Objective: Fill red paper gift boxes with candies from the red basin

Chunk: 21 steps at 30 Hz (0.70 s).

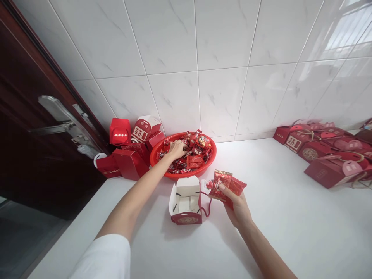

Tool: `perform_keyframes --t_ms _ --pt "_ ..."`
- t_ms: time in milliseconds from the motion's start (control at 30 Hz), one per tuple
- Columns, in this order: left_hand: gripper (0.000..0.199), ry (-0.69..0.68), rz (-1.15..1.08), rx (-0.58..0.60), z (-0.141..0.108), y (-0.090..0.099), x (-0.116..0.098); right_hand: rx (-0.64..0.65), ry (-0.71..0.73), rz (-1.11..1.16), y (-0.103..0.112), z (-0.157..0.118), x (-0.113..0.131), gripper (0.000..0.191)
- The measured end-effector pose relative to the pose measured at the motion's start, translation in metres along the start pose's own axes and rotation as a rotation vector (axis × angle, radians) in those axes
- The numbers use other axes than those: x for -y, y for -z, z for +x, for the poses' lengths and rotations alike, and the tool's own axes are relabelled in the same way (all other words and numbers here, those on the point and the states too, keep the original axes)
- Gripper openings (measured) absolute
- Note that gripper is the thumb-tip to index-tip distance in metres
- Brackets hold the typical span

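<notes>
Right hand (240,211) clamps red packets (236,186), open box (187,219) just left of it. Packets look light, slick, crushable; crimped edges (223,172) suit a pinch. Left hand (176,150) dips among sweets (195,162), bowl (213,158) around it; grip cannot be told.

Dk door (31,166) w/ hdl (54,128), tiled wall (171,42)

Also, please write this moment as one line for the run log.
left hand: inside red basin, among wrapped sweets | right hand: holding red packets | open box: on white table, near basin
</notes>
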<state>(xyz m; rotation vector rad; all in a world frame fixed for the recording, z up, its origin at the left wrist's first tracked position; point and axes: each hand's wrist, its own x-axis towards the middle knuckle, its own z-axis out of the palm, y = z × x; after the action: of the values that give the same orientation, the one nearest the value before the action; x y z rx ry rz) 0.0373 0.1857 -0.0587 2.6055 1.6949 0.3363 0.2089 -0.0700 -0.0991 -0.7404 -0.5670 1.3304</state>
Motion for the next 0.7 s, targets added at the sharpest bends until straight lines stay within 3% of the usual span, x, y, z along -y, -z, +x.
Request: perform_keyframes --t_ms 267,433,567,700 --pt "0.02 -0.015 -0.182 -0.039 -0.006 0.014 -0.004 0.005 0.024 -0.002 0.0 0.0 0.002 0.032" --pt "0.033 -0.085 -0.379 -0.038 -0.04 0.037 -0.005 0.016 0.021 0.009 -0.001 -0.001 0.003 0.033" --pt "0.035 -0.198 -0.74 0.111 -0.093 0.067 -0.007 0.01 0.011 0.009 -0.002 -0.002 0.003 0.035" --pt "0.031 -0.328 -0.724 0.368 -0.137 0.097 -0.012 -0.006 0.006 -0.001 -0.002 -0.002 0.003 0.035"
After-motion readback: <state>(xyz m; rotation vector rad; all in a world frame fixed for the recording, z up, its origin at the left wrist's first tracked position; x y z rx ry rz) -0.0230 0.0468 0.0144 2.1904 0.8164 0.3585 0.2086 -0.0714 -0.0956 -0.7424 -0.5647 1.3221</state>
